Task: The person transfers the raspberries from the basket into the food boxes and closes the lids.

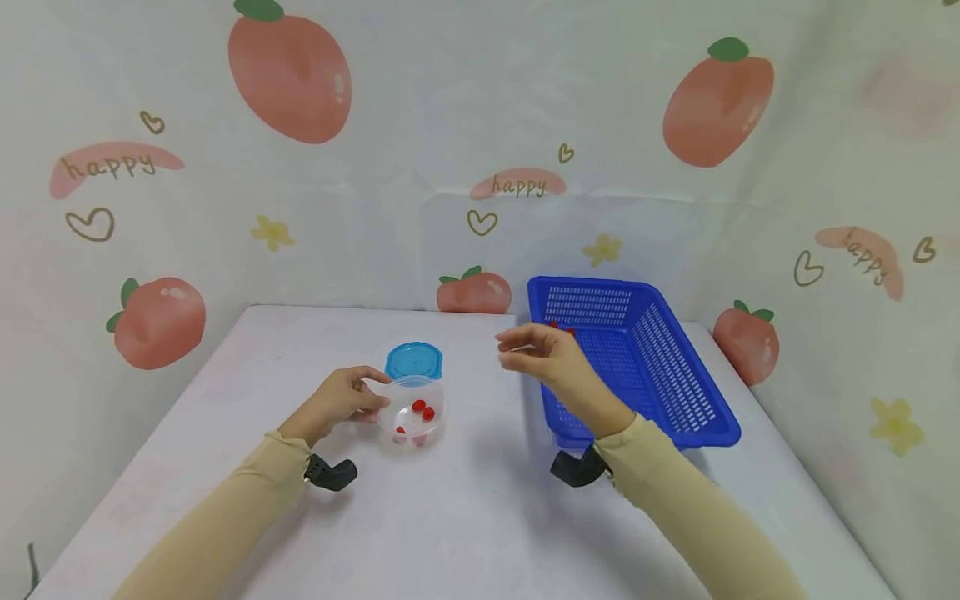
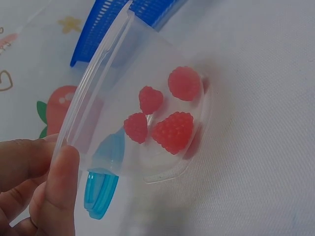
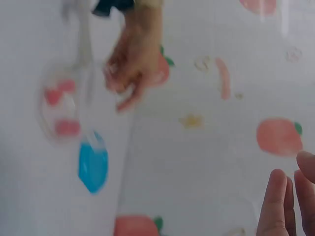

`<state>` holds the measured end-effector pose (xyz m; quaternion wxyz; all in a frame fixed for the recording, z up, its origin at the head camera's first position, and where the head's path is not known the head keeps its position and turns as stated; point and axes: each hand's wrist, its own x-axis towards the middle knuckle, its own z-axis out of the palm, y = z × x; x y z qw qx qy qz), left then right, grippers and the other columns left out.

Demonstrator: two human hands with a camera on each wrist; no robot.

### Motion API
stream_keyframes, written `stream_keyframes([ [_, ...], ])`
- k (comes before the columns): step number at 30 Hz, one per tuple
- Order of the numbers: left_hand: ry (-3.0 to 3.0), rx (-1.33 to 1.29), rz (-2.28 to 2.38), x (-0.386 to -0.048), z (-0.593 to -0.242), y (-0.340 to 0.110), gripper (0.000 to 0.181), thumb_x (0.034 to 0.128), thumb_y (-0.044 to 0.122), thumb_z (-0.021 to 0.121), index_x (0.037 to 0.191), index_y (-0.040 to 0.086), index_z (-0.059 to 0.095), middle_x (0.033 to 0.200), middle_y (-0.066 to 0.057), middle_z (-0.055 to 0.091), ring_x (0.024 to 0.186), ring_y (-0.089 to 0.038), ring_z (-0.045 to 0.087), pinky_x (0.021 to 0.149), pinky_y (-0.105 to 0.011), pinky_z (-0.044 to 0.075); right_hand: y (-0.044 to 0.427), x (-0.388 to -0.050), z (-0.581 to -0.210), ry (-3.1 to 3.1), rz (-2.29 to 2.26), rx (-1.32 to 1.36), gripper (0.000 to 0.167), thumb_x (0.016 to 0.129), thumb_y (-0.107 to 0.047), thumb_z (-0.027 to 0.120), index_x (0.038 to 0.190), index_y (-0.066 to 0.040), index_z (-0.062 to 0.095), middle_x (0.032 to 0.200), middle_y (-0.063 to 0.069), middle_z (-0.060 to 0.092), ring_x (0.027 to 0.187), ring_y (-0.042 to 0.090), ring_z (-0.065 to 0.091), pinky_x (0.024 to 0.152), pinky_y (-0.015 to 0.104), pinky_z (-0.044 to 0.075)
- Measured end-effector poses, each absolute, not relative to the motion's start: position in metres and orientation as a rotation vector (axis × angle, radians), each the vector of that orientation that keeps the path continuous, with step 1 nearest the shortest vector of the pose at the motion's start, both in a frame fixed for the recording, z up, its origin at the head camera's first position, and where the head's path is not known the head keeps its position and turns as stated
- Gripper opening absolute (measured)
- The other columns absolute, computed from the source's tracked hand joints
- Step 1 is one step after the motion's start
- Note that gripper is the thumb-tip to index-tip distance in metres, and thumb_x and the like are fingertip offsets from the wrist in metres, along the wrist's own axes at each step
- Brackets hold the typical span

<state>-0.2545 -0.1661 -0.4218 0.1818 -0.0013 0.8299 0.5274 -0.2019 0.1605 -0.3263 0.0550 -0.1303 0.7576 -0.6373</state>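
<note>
My left hand [image 1: 343, 402] pinches the rim of a clear plastic container [image 1: 397, 417] between thumb and fingers. Inside it lie several red raspberries [image 2: 173, 132], seen through the see-through wall in the left wrist view. Just behind the container, a blue lid [image 1: 414, 360] rests on the table. My right hand [image 1: 551, 362] hovers in the air near the left side of a blue plastic basket [image 1: 671, 358], its fingers loosely extended with nothing visible between them. In the right wrist view, its fingers [image 3: 273, 201] show at the lower right corner.
A few red pieces [image 1: 572, 332] show in the basket's far left corner, partly hidden by my right hand. The basket stands on the right side of the white table [image 1: 480, 517]. Behind the table hangs a white cloth [image 1: 420, 100] printed with fruit and hearts.
</note>
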Motion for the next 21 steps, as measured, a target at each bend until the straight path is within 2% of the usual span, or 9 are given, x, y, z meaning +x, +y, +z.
stream_keyframes([
  [5,2.346,-0.007,1.488,-0.255,-0.421,-0.167,0.046,0.0850,0.008,0.073,0.128,0.003,0.055,0.079,-0.008,0.057,0.065,-0.016,0.061,0.065,-0.024,0.058,0.198,-0.229,-0.305,2.340,-2.010,-0.315,0.025,0.090,-0.019,0.070,0.113,-0.012,0.065,0.104,-0.002,0.064,0.099,0.016,0.063,0.085,0.022,0.054],
  [7,2.350,-0.004,1.481,-0.254,-0.420,-0.167,0.047,0.0851,0.009,0.073,0.128,0.003,0.055,0.079,-0.008,0.057,0.065,-0.016,0.061,0.065,-0.024,0.058,0.212,-0.242,-0.300,2.295,-2.056,-0.263,0.024,0.091,-0.017,0.068,0.114,-0.012,0.064,0.106,-0.002,0.062,0.102,0.015,0.062,0.091,0.024,0.053],
  [10,2.354,-0.009,1.478,-0.254,-0.419,-0.166,0.046,0.0848,0.009,0.073,0.127,0.004,0.056,0.078,-0.008,0.057,0.065,-0.016,0.061,0.064,-0.024,0.058,0.233,-0.261,-0.297,2.219,-2.080,-0.191,0.024,0.094,-0.015,0.062,0.118,-0.011,0.059,0.115,0.000,0.056,0.107,0.014,0.059,0.096,0.024,0.051],
  [13,2.350,-0.014,1.477,-0.253,-0.419,-0.166,0.046,0.0846,0.008,0.073,0.127,0.003,0.056,0.078,-0.008,0.057,0.064,-0.016,0.060,0.064,-0.024,0.058,0.250,-0.278,-0.300,2.182,-2.054,-0.125,0.033,0.098,-0.014,0.056,0.130,-0.005,0.052,0.132,0.008,0.047,0.117,0.016,0.053,0.102,0.027,0.047],
  [16,2.347,-0.018,1.472,-0.253,-0.419,-0.166,0.046,0.0850,0.009,0.073,0.127,0.003,0.056,0.078,-0.008,0.057,0.064,-0.016,0.060,0.064,-0.024,0.057,0.263,-0.291,-0.309,2.231,-1.978,-0.093,0.047,0.100,-0.015,0.052,0.142,0.000,0.040,0.146,0.017,0.036,0.131,0.026,0.045,0.108,0.032,0.042],
  [18,2.347,-0.017,1.469,-0.253,-0.419,-0.166,0.046,0.0856,0.009,0.072,0.128,0.003,0.055,0.078,-0.008,0.057,0.064,-0.016,0.061,0.064,-0.024,0.057,0.271,-0.300,-0.316,2.283,-1.921,-0.077,0.051,0.100,-0.016,0.051,0.145,0.002,0.035,0.150,0.021,0.032,0.136,0.033,0.039,0.110,0.036,0.039],
  [21,2.353,-0.023,1.467,-0.253,-0.419,-0.165,0.046,0.0859,0.009,0.072,0.128,0.004,0.055,0.078,-0.007,0.058,0.064,-0.016,0.061,0.064,-0.023,0.057,0.281,-0.311,-0.325,2.349,-1.868,-0.045,0.051,0.101,-0.015,0.050,0.146,0.003,0.034,0.149,0.024,0.034,0.137,0.038,0.036,0.110,0.040,0.039],
])
